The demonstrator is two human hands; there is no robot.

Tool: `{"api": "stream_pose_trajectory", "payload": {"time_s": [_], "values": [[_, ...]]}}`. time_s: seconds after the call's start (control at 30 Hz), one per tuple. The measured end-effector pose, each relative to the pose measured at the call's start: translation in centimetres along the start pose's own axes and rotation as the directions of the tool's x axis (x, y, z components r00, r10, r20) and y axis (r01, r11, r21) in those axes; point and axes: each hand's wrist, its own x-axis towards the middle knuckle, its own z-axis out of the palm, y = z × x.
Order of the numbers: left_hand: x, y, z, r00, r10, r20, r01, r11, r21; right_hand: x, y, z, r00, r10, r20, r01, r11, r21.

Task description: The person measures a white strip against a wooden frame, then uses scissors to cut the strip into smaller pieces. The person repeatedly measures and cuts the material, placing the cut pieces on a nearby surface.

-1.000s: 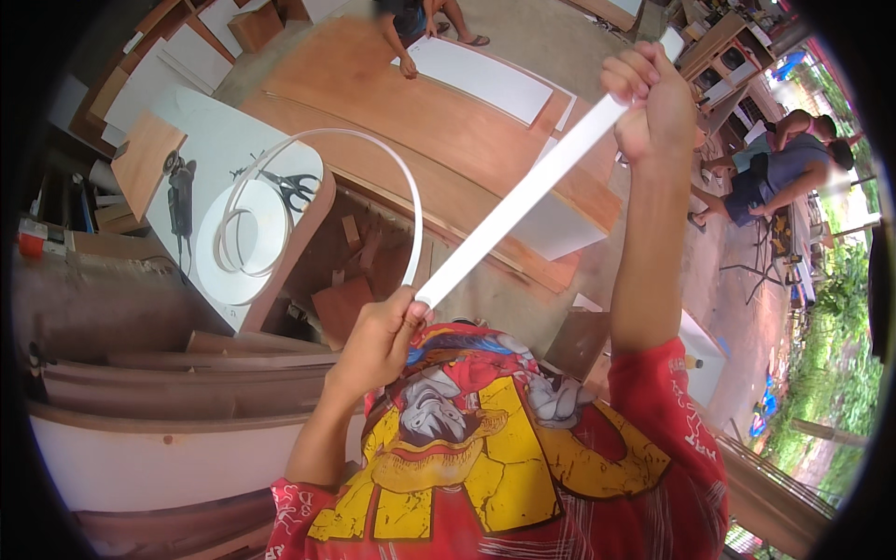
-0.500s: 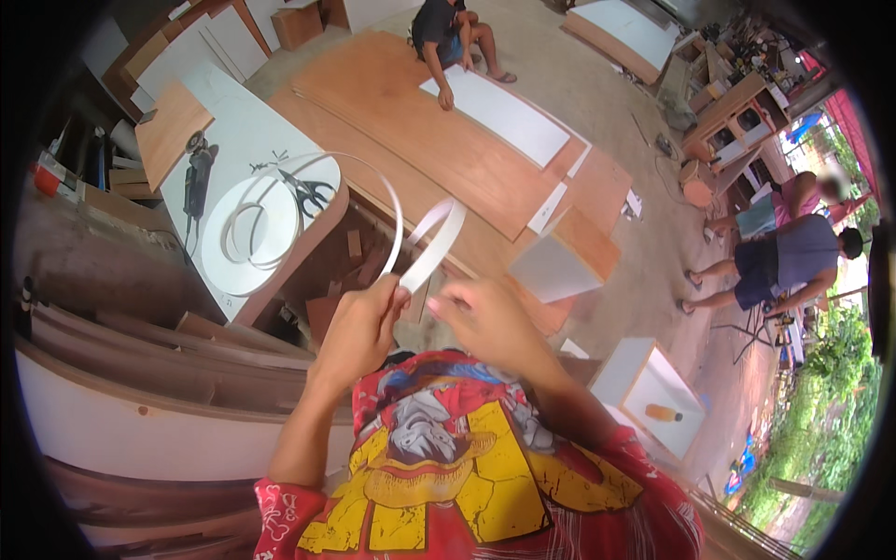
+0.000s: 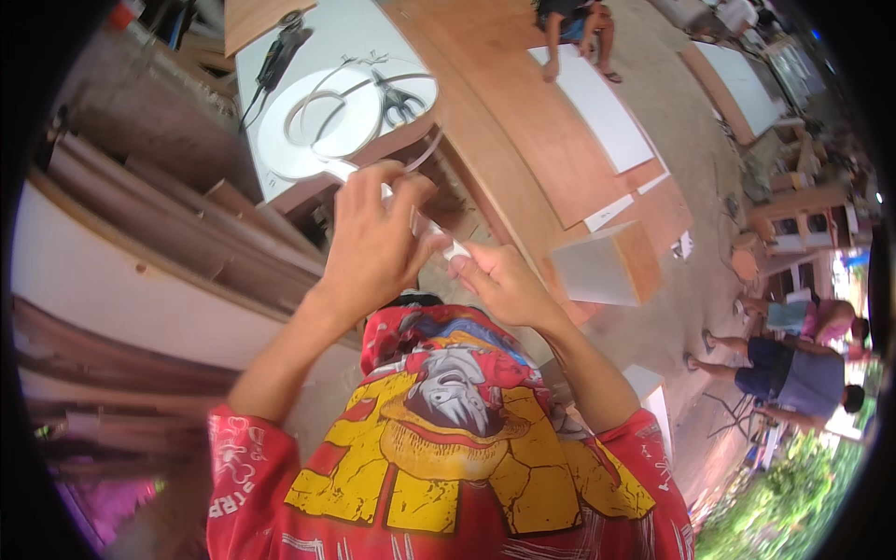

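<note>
white strip (image 3: 455,250) in both hands, just beyond the red shirt (image 3: 597,504). long axis slants from upper left, near the white table (image 3: 355,39), down to lower right. right hand (image 3: 509,287) pinches the lower-right part, thumb uppermost. left hand (image 3: 373,229) curls over it farther up; blurred, cannot tell how firmly its fingers close.

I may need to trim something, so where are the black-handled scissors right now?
In the head view, the scissors lie near the top, left of centre, on the white tabletop by its rounded end, just right of the white roll.
</note>
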Motion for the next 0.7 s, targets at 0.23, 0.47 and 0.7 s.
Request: {"api": "stream_pose_trajectory", "payload": {"time_s": [0.23, 0.47, 0.7], "values": [[-6.3, 1.2, 5.2, 0.609, -0.61, 0.507, 0.557, -0.126, -0.821, 3.9, 1.4, 5.9, 0.994, -0.08, -0.078, 0.095, 0.973, 0.21], [-5.5, -0.3, 6.5, 0.471, -0.829, 0.302, 0.249, -0.204, -0.947, 5.3, 0.8, 7.5, 0.994, -0.093, -0.058, 0.091, 0.995, -0.043], [-3.7, -0.8, 6.6, 0.449, -0.886, 0.119, 0.16, -0.051, -0.986, 6.7, 1.6, 9.6, 0.951, -0.264, -0.159, 0.271, 0.962, 0.024]]}}
